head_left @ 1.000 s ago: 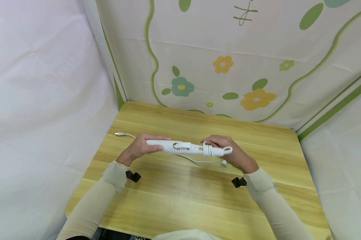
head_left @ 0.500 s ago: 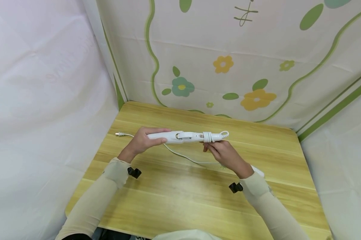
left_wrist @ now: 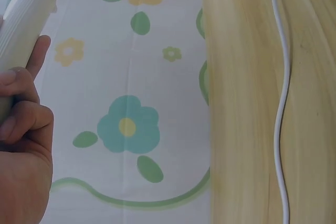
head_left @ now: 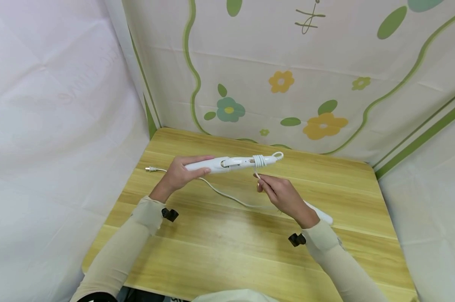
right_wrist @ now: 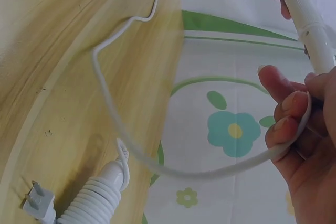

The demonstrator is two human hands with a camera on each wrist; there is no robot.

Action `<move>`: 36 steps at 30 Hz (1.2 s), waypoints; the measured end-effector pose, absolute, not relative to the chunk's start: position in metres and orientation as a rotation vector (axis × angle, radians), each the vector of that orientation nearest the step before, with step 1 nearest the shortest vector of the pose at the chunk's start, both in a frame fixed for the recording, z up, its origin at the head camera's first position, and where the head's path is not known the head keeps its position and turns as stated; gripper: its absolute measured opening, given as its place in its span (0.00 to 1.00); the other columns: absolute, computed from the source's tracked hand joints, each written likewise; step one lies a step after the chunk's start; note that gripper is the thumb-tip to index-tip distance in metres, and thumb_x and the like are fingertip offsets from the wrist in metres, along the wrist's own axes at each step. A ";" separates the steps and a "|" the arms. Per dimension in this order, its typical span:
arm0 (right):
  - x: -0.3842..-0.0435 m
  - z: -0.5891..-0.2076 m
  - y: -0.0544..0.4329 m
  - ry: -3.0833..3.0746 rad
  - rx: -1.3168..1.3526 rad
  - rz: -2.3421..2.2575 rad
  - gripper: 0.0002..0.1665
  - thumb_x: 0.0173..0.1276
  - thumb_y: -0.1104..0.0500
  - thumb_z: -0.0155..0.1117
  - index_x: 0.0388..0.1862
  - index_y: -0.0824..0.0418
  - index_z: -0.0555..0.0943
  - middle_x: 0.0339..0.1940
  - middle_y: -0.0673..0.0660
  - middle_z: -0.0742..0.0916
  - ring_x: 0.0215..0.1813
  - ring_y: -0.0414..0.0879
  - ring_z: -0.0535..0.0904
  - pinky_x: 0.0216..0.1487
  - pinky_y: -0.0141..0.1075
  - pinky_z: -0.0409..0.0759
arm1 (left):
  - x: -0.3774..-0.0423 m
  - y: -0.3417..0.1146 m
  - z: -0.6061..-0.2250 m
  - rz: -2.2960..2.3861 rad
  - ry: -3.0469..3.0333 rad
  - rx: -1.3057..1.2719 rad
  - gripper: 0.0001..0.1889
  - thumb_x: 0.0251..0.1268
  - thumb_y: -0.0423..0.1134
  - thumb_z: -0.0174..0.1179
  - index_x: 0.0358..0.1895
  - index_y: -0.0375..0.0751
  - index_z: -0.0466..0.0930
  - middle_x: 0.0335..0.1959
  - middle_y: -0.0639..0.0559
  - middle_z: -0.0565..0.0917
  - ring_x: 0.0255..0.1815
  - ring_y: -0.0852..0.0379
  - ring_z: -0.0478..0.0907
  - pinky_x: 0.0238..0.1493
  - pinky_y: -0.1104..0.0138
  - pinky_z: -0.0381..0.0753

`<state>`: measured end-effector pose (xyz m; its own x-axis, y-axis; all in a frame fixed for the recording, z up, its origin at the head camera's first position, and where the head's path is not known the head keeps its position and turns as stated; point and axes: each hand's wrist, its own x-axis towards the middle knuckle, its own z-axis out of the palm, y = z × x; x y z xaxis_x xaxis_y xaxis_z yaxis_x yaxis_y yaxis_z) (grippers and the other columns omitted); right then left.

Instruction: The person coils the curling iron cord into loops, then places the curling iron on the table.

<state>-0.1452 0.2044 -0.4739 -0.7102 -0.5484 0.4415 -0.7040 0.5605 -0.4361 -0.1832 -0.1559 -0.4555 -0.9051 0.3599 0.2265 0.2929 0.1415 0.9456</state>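
My left hand [head_left: 180,172] grips the wide end of a white hair iron [head_left: 212,165], held above the table and tilted slightly up to the right. White cord is coiled around its narrow handle [head_left: 269,160], with a small loop at the tip. Just below the coils, my right hand [head_left: 286,195] pinches the cord [head_left: 256,173] between curled fingers. In the right wrist view the same cord [right_wrist: 210,174] sags from the fingers and runs back across the table. Its plug [head_left: 150,169] lies at the table's left side.
A second white hair iron [head_left: 320,212] lies on the wooden table [head_left: 227,247], partly hidden under my right forearm. Its wound cord [right_wrist: 92,203] and two-pin plug [right_wrist: 39,203] show in the right wrist view. A flower-printed cloth [head_left: 250,54] hangs behind the table.
The held hair iron has moved toward the back and tipped up at its right end. My right hand has come off the coils, drawing out some cord. The second hair iron has become more visible.
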 end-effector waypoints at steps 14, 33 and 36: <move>-0.136 -0.453 0.217 -2.506 1.142 0.814 0.09 0.76 0.69 0.70 0.51 0.62 0.90 0.31 0.48 0.90 0.27 0.31 0.77 0.25 0.26 0.72 | -0.190 -0.167 -0.460 1.831 2.498 0.638 0.19 0.68 0.37 0.78 0.61 0.46 0.92 0.57 0.42 0.92 0.31 0.56 0.83 0.28 0.68 0.84; -0.159 -0.435 0.227 -2.338 1.309 0.675 0.07 0.73 0.70 0.72 0.47 0.63 0.87 0.37 0.54 0.90 0.34 0.41 0.82 0.38 0.40 0.85 | -0.178 -0.165 -0.458 1.455 2.359 0.770 0.19 0.67 0.44 0.78 0.61 0.53 0.93 0.61 0.45 0.91 0.44 0.54 0.89 0.38 0.63 0.89; -0.161 -0.432 0.227 -2.382 1.341 0.693 0.09 0.72 0.71 0.73 0.47 0.61 0.88 0.37 0.50 0.88 0.35 0.38 0.78 0.39 0.37 0.82 | -0.176 -0.166 -0.457 1.439 2.299 0.785 0.19 0.67 0.44 0.79 0.60 0.52 0.93 0.62 0.44 0.90 0.47 0.53 0.89 0.41 0.63 0.89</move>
<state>-0.1607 0.2266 -0.4324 -0.5080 -0.7053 0.4944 -0.8604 0.4416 -0.2542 -0.1763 -0.1664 -0.4568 -0.7994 0.6004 0.0217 0.2819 0.3430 0.8960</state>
